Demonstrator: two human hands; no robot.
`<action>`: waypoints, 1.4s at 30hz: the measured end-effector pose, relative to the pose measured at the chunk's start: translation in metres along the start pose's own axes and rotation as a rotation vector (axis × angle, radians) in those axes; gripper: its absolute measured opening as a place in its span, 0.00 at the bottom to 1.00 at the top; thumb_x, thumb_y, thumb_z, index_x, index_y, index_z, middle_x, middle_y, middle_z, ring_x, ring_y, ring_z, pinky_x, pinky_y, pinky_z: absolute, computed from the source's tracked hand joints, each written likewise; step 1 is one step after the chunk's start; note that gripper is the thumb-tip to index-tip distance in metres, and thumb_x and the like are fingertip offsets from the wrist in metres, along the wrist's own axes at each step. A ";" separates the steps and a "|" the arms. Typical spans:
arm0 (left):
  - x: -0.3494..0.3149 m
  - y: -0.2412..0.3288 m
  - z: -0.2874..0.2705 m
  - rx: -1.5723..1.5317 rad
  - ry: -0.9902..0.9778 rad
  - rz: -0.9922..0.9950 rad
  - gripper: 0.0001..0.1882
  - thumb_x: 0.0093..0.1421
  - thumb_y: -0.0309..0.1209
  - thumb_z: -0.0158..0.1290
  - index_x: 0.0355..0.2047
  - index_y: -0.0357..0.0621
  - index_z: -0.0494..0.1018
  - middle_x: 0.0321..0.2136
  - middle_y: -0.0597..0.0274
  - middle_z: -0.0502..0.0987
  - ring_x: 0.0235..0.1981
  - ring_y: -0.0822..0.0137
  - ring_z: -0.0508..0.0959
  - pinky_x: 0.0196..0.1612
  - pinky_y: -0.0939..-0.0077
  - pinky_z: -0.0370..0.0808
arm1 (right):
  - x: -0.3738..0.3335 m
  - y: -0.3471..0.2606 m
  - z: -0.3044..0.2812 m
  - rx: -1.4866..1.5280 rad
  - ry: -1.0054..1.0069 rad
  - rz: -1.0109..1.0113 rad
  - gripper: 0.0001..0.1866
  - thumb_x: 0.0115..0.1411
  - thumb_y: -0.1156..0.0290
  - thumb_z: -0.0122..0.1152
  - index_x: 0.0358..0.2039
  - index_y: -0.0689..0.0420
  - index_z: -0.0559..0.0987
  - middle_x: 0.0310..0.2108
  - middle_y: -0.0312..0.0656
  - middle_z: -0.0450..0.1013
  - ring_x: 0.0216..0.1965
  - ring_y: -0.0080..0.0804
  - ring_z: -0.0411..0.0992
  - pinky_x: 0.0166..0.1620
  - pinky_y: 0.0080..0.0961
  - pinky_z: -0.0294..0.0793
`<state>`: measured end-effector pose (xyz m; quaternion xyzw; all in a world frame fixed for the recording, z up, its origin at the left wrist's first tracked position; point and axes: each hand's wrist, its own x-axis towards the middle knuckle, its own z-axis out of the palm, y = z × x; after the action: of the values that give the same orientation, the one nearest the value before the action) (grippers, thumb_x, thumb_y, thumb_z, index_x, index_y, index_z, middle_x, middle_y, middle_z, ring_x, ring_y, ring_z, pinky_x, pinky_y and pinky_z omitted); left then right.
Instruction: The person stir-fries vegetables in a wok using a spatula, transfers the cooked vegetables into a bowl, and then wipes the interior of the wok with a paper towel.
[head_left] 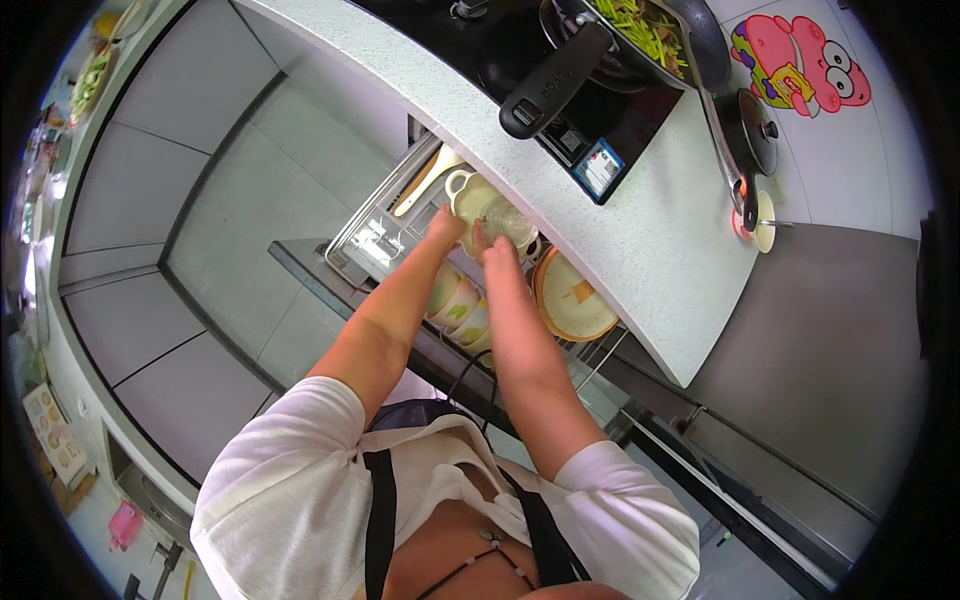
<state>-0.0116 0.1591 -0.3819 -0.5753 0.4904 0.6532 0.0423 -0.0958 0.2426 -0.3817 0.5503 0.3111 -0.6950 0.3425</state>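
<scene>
A pull-out wire drawer basket [345, 235] full of dishes stands out from under the counter. Inside it sits a cream bowl [476, 194] with a scalloped rim and a loop handle. Closed on the bowl's near left edge is my left hand [446, 226]. My right hand [490, 244] is closed at the near right edge of the same bowl, its fingertips partly hidden. Against its far side lies a clear glass dish [510, 222]. Stacked patterned bowls [456, 305] are below my hands, and a brown-rimmed plate [572, 297] stands to the right.
A pale spoon [428, 182] lies in the basket's far left. The counter edge [560, 235] overhangs the basket. On the black hob [480, 50] rests a frying pan [705, 40] of green food, its handle jutting toward me. A cup [763, 222] stands near the counter's right end.
</scene>
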 end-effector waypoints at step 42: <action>-0.172 0.038 -0.158 0.178 0.092 0.010 0.16 0.51 0.24 0.44 0.41 0.31 0.66 0.35 0.41 0.73 0.30 0.49 0.77 0.21 0.62 0.76 | -0.201 -0.039 -0.065 -0.826 -0.261 0.138 0.18 0.63 0.70 0.29 0.51 0.65 0.52 0.42 0.70 0.63 0.34 0.40 0.73 0.31 0.24 0.80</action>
<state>0.1340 0.1180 -0.2004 -0.5960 0.5509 0.5803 0.0673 -0.0594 0.3443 -0.1957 0.2941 0.4796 -0.5517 0.6158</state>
